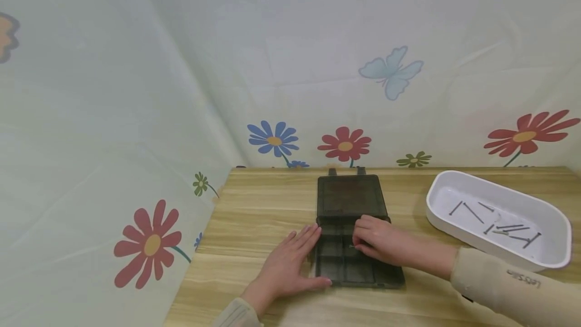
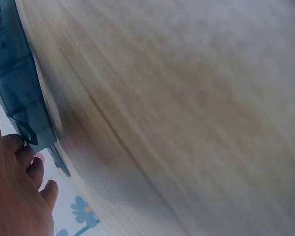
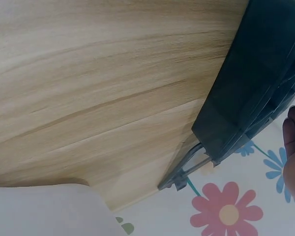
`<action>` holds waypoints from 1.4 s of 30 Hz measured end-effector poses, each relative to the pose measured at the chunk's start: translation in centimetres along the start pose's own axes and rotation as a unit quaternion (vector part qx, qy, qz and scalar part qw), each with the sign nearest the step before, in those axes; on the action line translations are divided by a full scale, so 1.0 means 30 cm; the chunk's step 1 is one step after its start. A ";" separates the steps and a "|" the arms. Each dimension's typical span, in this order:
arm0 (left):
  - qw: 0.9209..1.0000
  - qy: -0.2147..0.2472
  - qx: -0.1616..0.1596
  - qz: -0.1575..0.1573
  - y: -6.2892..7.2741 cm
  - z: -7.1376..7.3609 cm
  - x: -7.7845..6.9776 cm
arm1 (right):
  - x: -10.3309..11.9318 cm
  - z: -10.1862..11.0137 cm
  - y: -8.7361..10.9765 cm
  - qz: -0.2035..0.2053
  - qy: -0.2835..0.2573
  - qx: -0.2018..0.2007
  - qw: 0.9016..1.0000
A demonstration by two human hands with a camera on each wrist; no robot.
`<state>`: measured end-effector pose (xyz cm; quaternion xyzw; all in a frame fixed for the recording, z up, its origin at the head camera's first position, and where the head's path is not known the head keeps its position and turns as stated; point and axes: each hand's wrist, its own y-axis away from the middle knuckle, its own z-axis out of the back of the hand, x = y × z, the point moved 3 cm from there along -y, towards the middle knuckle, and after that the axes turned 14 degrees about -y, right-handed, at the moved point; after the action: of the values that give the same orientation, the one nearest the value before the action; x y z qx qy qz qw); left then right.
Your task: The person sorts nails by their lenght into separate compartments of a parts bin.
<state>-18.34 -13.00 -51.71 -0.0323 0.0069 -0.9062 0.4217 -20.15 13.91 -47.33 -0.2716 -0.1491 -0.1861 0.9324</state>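
Sleeved in cream, the near-left arm leads to a left hand (image 1: pixel 288 265) spread flat-fingered, gripping nothing, along the left side of a dark compartment box (image 1: pixel 330 261), apparently to steady it on the wooden table (image 1: pixel 263 191). Its lid (image 1: pixel 349 196) lies folded back on the far side, leaving the compartments within reach from above. Over them, curled fingers of the right hand (image 1: pixel 379 241) appear to pinch a small metallic piece (image 1: pixel 351 246), too small to identify. At far right, a white tray (image 1: pixel 447 201) keeps loose screws or nails (image 1: pixel 473 213) contained by its raised walls, seemingly set there for the right arm's convenience.
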 end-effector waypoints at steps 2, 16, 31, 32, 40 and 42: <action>1.000 -0.001 -0.001 0.000 0.000 -0.001 -0.001 | 0.000 -0.001 0.002 -0.002 0.005 0.000 1.000; 1.000 -0.002 -0.007 0.004 0.002 -0.003 -0.006 | -0.011 0.066 0.020 -0.008 -0.027 -0.040 0.999; 0.999 0.036 0.007 0.024 0.006 -0.005 -0.008 | -0.031 0.249 0.131 -0.074 0.011 -0.076 0.994; 0.999 0.041 0.007 0.025 0.006 -0.004 -0.009 | -0.034 0.265 0.141 -0.077 0.018 -0.077 0.994; 0.997 0.070 0.016 0.034 0.009 -0.002 -0.008 | -0.070 0.392 0.229 -0.125 0.055 -0.075 0.988; 0.996 0.075 0.018 0.036 0.009 0.001 -0.009 | -0.081 0.421 0.251 -0.136 0.066 -0.073 0.986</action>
<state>-17.96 -12.97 -51.72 0.0434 0.0234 -0.8903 0.4526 -21.32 27.56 -41.44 -0.3034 -0.1089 -0.3390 0.8838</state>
